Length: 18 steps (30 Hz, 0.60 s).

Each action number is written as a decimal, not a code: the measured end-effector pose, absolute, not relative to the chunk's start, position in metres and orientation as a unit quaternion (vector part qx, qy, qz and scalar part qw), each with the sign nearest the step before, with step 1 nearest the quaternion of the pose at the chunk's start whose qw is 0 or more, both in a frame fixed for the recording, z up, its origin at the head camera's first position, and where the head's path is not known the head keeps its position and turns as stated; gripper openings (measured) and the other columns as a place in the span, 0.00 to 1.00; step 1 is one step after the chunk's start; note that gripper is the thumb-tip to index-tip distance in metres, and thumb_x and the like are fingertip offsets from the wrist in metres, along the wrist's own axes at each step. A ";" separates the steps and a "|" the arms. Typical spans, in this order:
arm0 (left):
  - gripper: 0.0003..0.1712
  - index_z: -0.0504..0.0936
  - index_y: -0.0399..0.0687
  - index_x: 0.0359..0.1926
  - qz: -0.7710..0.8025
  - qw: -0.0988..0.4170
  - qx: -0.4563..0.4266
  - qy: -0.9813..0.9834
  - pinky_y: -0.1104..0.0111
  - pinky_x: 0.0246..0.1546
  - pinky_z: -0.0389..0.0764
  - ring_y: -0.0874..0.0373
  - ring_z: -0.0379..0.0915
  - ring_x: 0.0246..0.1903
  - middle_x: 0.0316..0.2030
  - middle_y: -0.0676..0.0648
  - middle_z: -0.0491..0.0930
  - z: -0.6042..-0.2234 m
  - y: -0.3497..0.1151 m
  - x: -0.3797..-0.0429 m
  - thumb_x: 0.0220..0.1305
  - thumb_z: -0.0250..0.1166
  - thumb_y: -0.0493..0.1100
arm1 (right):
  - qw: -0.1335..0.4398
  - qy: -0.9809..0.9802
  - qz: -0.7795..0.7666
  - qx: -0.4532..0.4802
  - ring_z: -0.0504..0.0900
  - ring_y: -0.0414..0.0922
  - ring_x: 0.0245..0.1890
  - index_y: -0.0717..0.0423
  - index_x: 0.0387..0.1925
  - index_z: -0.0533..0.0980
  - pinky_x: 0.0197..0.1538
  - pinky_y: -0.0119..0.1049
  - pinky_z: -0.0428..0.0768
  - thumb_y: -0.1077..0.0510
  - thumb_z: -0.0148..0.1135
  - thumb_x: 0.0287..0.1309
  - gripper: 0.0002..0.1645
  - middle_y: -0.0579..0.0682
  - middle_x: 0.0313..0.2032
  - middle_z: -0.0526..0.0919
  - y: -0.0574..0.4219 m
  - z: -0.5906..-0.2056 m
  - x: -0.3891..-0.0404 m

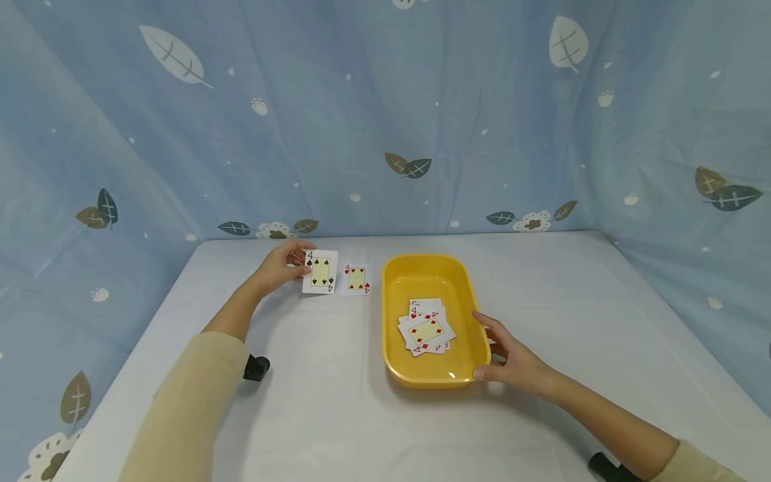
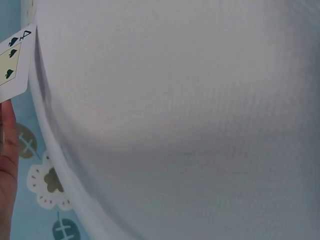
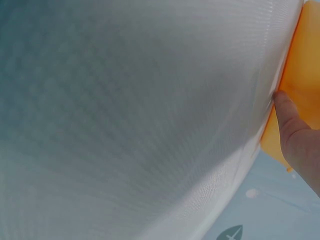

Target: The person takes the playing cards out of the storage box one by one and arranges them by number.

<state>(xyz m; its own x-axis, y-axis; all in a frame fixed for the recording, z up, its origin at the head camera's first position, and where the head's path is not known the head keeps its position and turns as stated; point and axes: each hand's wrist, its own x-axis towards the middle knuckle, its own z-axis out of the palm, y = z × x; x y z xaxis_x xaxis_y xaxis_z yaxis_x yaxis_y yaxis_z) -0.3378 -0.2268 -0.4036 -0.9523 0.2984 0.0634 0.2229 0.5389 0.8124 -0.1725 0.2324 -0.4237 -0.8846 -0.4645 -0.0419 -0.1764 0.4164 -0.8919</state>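
My left hand pinches a four of spades by its left edge, at the far left of the table. Just right of it a four of hearts lies face up on the white cloth. In the left wrist view, part of the same spade card shows above the fingers. My right hand grips the front right corner of a yellow plastic tub, thumb at the near corner and index finger over the right rim. Inside the tub sits a loose pile of playing cards, a four of diamonds on top.
A white cloth covers the table, and a blue patterned curtain hangs behind it and at the sides. One black device shows by the left forearm, another under the right forearm.
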 end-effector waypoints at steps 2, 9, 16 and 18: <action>0.29 0.70 0.42 0.61 0.446 0.038 0.149 0.882 0.65 0.37 0.80 0.47 0.71 0.41 0.43 0.38 0.71 -0.406 -0.226 -0.339 0.58 0.64 0.29 | 0.143 0.829 -0.506 -0.189 0.73 0.62 0.56 0.53 0.73 0.45 0.53 0.41 0.79 0.59 0.68 0.53 0.54 0.69 0.62 0.63 0.232 -0.423 -0.172; 0.36 0.67 0.42 0.64 0.425 0.035 0.125 0.896 0.63 0.41 0.73 0.47 0.70 0.43 0.43 0.38 0.71 -0.414 -0.224 -0.342 0.53 0.67 0.28 | 0.141 0.829 -0.506 -0.191 0.71 0.62 0.56 0.52 0.73 0.44 0.53 0.42 0.78 0.60 0.68 0.53 0.55 0.68 0.62 0.63 0.233 -0.423 -0.172; 0.38 0.63 0.40 0.67 0.411 0.048 0.111 0.904 0.60 0.45 0.72 0.45 0.70 0.46 0.46 0.36 0.70 -0.420 -0.222 -0.340 0.55 0.65 0.27 | 0.148 0.829 -0.505 -0.191 0.72 0.62 0.56 0.52 0.73 0.44 0.53 0.42 0.79 0.58 0.68 0.53 0.55 0.69 0.62 0.63 0.233 -0.424 -0.172; 0.39 0.63 0.40 0.67 0.405 0.054 0.107 0.906 0.59 0.47 0.72 0.45 0.70 0.47 0.47 0.36 0.70 -0.422 -0.220 -0.341 0.55 0.65 0.28 | 0.148 0.830 -0.505 -0.185 0.73 0.61 0.56 0.52 0.73 0.45 0.53 0.41 0.79 0.58 0.68 0.53 0.54 0.68 0.62 0.63 0.233 -0.424 -0.172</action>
<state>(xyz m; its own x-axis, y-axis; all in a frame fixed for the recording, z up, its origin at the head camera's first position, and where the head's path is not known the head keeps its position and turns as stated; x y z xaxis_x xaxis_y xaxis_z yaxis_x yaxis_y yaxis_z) -0.3407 -0.2200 -0.4217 -0.9711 0.2384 -0.0114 0.1506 0.6489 0.7458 -0.1718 0.2326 -0.4240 -0.8875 -0.4571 -0.0590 -0.1573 0.4207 -0.8934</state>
